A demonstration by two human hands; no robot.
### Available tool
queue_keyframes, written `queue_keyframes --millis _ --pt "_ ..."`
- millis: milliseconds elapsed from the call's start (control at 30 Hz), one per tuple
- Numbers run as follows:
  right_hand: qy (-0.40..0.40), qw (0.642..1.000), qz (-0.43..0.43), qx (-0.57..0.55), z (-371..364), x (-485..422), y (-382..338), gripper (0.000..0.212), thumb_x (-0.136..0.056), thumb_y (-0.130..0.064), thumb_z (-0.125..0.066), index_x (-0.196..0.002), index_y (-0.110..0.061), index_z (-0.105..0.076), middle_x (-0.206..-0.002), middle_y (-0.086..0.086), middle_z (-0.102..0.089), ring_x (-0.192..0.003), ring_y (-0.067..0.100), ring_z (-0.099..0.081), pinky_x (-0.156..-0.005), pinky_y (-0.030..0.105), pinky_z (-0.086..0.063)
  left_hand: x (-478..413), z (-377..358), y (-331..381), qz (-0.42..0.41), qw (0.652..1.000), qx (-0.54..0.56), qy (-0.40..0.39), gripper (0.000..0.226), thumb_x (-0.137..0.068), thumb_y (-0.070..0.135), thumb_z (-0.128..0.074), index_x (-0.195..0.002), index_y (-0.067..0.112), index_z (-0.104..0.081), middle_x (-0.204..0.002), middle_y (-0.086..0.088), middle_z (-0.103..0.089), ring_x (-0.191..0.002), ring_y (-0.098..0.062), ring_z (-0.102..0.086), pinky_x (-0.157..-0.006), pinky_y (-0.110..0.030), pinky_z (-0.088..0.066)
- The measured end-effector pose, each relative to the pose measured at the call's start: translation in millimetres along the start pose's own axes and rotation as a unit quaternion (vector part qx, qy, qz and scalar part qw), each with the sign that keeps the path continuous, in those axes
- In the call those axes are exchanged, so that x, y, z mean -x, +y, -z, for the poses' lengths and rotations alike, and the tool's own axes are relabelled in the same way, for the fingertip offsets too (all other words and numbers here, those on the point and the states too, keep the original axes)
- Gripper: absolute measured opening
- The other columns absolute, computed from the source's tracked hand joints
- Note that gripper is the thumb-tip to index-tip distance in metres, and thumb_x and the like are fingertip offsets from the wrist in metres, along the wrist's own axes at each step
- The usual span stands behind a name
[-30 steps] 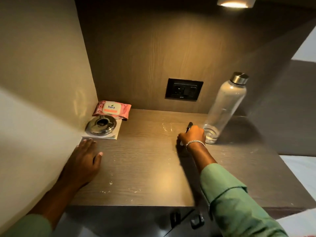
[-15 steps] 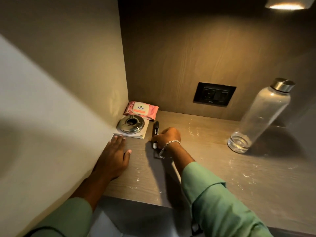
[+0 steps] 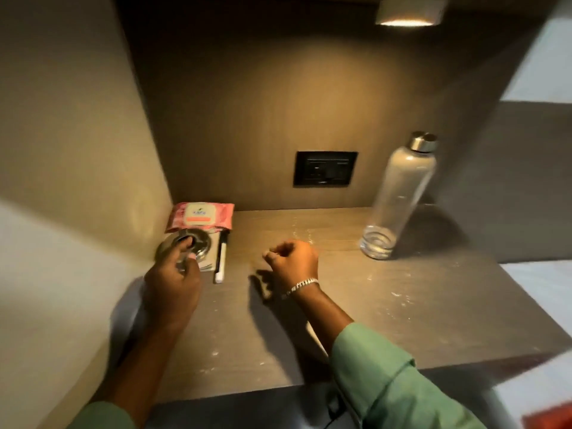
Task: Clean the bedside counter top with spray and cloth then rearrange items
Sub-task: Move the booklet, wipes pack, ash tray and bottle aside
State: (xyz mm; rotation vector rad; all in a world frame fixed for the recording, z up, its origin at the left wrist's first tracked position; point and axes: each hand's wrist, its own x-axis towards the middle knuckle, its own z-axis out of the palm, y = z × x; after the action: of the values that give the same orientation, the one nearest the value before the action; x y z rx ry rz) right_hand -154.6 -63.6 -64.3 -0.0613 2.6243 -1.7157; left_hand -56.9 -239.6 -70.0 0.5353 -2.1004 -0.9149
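Observation:
On the brown wooden counter top (image 3: 356, 305), a pink wipes pack (image 3: 201, 216) lies in the far left corner. In front of it a round steel ashtray (image 3: 198, 246) sits on a small white booklet (image 3: 208, 265). My left hand (image 3: 175, 281) rests on the ashtray, one finger in its centre hole and the thumb at its near edge. A black and white pen (image 3: 221, 257) lies alone just right of the booklet. My right hand (image 3: 292, 263) hovers mid-counter, fingers loosely curled, holding nothing. A clear bottle (image 3: 397, 199) with a steel cap stands at the right.
A black socket plate (image 3: 325, 168) is set in the back wall. A side wall closes the left; a ceiling lamp (image 3: 405, 13) glows above. White specks dot the counter surface. Bedding shows past the right edge.
My right hand carried the pen from beside the bottle to the booklet, let go of it and drew back right. My left hand moved forward from the counter onto the ashtray.

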Motion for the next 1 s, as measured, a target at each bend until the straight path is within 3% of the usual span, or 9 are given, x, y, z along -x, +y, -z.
queue_keyframes --millis 100,167,300,400,500,567,700,867,1000 --pt "0.21 0.977 0.037 -0.018 84.7 7.4 33.0 0.016 -0.067 -0.014 -0.081 -0.075 -0.018 -0.068 -0.069 0.002 -0.066 -0.065 0.02 -0.062 -0.064 0.033 -0.05 -23.7 -52.8 80.8 -0.047 0.986 0.139 -0.076 0.035 -0.084 0.028 -0.057 -0.113 0.014 -0.067 -0.11 -0.008 -0.071 -0.102 -0.022 -0.066 -0.09 -0.031 -0.05" --pt "0.297 0.955 0.005 -0.008 127.0 0.9 49.8 0.043 -0.059 -0.024 -0.089 -0.093 -0.017 -0.064 -0.088 0.006 -0.064 -0.081 0.024 -0.059 -0.074 0.037 -0.05 -31.0 -92.9 135.6 -0.064 0.96 0.206 -0.179 0.039 -0.081 0.027 -0.066 -0.118 0.014 -0.065 -0.115 -0.006 -0.07 -0.105 -0.018 -0.065 -0.096 -0.033 -0.05" --pt "0.242 0.97 -0.03 0.015 175.7 -37.3 67.1 0.093 -0.053 -0.035 -0.092 -0.132 -0.013 -0.047 -0.128 0.011 -0.053 -0.117 0.027 -0.052 -0.102 0.039 -0.044 -48.3 -163.2 219.6 -0.1 0.908 0.201 -0.354 0.074 -0.071 0.035 -0.081 -0.135 0.012 -0.051 -0.132 -0.007 -0.06 -0.122 -0.014 -0.056 -0.106 -0.034 -0.043" --pt "0.175 0.983 -0.053 0.021 188.0 -67.6 78.7 0.108 -0.048 -0.045 -0.092 -0.14 -0.022 -0.04 -0.137 0.003 -0.053 -0.126 0.022 -0.05 -0.108 0.037 -0.042 -56.8 -195.6 247.9 -0.095 0.886 0.185 -0.413 0.1 -0.06 0.046 -0.085 -0.143 0.015 -0.039 -0.142 -0.004 -0.052 -0.127 -0.015 -0.05 -0.108 -0.034 -0.041" --pt "0.136 0.987 -0.072 -0.045 187.8 -84.9 90.2 0.1 -0.047 -0.039 -0.095 -0.135 -0.024 -0.048 -0.128 0.0 -0.062 -0.116 0.019 -0.06 -0.104 0.038 -0.049 -49.5 -211.3 254.1 -0.124 0.872 0.221 -0.419 0.087 -0.058 0.044 -0.087 -0.134 0.026 -0.05 -0.126 0.007 -0.062 -0.115 -0.006 -0.058 -0.101 -0.033 -0.048" --pt "0.114 0.989 -0.069 -0.061 184.7 -90.3 96.0 0.08 -0.051 -0.036 -0.093 -0.122 -0.034 -0.056 -0.121 -0.002 -0.067 -0.106 0.018 -0.065 -0.098 0.036 -0.053 -42.8 -217.2 253.2 -0.132 0.874 0.228 -0.408 0.08 -0.058 0.044 -0.087 -0.13 0.029 -0.053 -0.117 0.01 -0.064 -0.108 -0.004 -0.06 -0.094 -0.028 -0.051" --pt "0.094 0.993 -0.051 -0.059 181.3 -90.5 92.7 0.058 -0.039 -0.053 -0.085 -0.091 -0.052 -0.06 -0.094 -0.019 -0.068 -0.09 0.005 -0.065 -0.087 0.032 -0.057 -38.7 -213.3 251.3 -0.13 0.902 0.218 -0.348 0.08 -0.051 0.05 -0.088 -0.123 0.025 -0.061 -0.11 0.007 -0.07 -0.099 -0.002 -0.065 -0.089 -0.027 -0.055" --pt "0.067 0.997 0.03 -0.004 144.0 -104.2 59.8 0.084 -0.041 -0.052 -0.089 -0.116 -0.022 -0.064 -0.104 -0.004 -0.071 -0.095 0.014 -0.068 -0.09 0.03 -0.055 -74.8 -174.3 232.3 -0.094 0.929 0.211 -0.289 0.07 -0.05 0.037 -0.092 -0.112 0.019 -0.067 -0.103 0.0 -0.073 -0.096 -0.012 -0.069 -0.088 -0.036 -0.057" --pt "0.009 0.996 0.083 0.023 77.2 -118.4 26.8 0.073 -0.049 -0.05 -0.087 -0.113 -0.023 -0.064 -0.103 -0.002 -0.072 -0.098 0.018 -0.067 -0.086 0.029 -0.052 -117.3 -133.7 194.5 -0.053 0.954 0.146 -0.258 0.061 -0.053 0.033 -0.091 -0.105 0.014 -0.066 -0.1 -0.003 -0.073 -0.095 -0.02 -0.069 -0.086 -0.035 -0.056"
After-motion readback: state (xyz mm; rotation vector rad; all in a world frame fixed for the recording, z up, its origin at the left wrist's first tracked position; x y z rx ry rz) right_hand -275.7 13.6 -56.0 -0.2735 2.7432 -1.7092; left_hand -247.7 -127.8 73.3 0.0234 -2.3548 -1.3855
